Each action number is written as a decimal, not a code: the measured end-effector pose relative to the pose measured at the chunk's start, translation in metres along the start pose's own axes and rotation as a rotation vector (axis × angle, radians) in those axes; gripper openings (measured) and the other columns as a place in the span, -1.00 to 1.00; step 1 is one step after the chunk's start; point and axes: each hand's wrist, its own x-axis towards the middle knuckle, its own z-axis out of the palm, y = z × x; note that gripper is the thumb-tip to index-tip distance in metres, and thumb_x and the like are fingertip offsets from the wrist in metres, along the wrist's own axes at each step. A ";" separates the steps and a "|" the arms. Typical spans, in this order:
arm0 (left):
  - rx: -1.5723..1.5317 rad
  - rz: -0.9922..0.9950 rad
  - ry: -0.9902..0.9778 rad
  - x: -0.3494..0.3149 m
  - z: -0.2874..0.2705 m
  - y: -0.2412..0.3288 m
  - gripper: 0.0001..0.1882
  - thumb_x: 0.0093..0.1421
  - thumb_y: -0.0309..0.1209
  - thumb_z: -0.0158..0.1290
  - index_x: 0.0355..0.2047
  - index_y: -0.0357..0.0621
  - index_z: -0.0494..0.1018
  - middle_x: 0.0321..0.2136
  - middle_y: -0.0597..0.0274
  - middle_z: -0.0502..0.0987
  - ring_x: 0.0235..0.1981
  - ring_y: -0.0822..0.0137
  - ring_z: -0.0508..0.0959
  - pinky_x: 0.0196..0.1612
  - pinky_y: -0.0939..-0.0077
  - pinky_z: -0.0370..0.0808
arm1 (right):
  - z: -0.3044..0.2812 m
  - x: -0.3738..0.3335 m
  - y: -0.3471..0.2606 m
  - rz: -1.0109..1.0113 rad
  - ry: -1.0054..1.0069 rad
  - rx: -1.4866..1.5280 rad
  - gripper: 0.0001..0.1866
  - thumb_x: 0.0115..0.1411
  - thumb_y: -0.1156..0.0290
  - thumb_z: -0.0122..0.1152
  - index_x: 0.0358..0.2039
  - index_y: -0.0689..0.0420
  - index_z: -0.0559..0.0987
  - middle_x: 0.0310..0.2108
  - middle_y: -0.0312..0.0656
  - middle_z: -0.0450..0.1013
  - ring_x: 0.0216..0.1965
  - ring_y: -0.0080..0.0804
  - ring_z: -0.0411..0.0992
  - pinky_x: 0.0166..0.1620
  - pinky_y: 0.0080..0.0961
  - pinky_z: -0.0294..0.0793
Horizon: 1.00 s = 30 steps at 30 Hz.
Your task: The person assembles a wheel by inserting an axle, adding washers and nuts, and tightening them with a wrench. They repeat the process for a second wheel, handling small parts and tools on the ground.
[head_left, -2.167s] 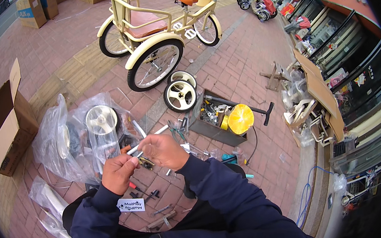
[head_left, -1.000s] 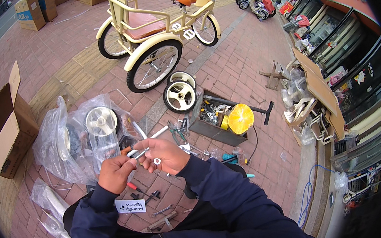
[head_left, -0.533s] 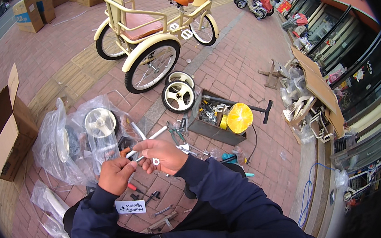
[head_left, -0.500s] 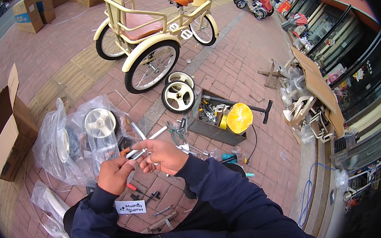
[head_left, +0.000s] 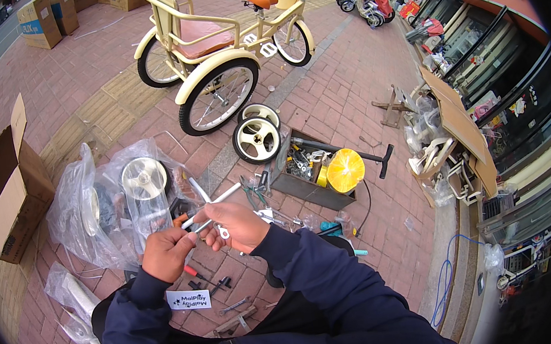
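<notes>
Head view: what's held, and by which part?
Thin metal rod: left hand pinches one end; the right hand is at the other, hold unclear. Small ring there too.

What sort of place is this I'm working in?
Probably a brick-paved sidewalk used as an outdoor bike assembly spot: a cream tricycle stands ahead, an open metal toolbox sits nearby, and shopfronts line the right.

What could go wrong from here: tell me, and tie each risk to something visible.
1. The small ring-shaped piece at the right hand could drop and get lost on the cluttered brick paving.
2. The thin metal rod, pinched by the left hand, might slip.
3. The black T-shaped handle juts past the toolbox and might get knocked.
</notes>
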 end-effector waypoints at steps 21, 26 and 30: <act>-0.029 0.020 0.000 0.002 -0.005 0.001 -0.71 0.22 -0.34 0.09 -0.53 -0.33 0.51 -0.73 0.33 0.38 -0.63 0.55 0.29 -0.53 0.51 0.26 | 0.007 -0.001 -0.002 -0.028 0.051 0.060 -0.73 0.39 0.29 -0.03 -0.09 0.23 0.43 -0.34 -0.10 0.50 -0.38 -0.48 0.53 -0.31 -0.54 0.60; -0.070 -0.034 0.003 0.001 -0.005 -0.001 -0.72 0.23 -0.34 0.08 -0.53 -0.32 0.51 -0.73 0.33 0.38 -0.62 0.55 0.30 -0.53 0.51 0.27 | 0.006 -0.001 -0.003 -0.003 0.063 0.134 -0.76 0.36 0.34 -0.02 -0.09 0.23 0.44 -0.34 -0.11 0.50 -0.38 -0.49 0.52 -0.31 -0.53 0.60; -0.047 -0.009 0.009 0.000 -0.004 0.002 -0.71 0.23 -0.34 0.08 -0.53 -0.33 0.51 -0.73 0.31 0.38 -0.62 0.53 0.30 -0.53 0.50 0.27 | 0.008 -0.001 -0.003 -0.028 0.062 0.060 -0.71 0.38 0.28 -0.06 -0.08 0.23 0.44 -0.34 -0.11 0.49 -0.38 -0.50 0.51 -0.32 -0.54 0.59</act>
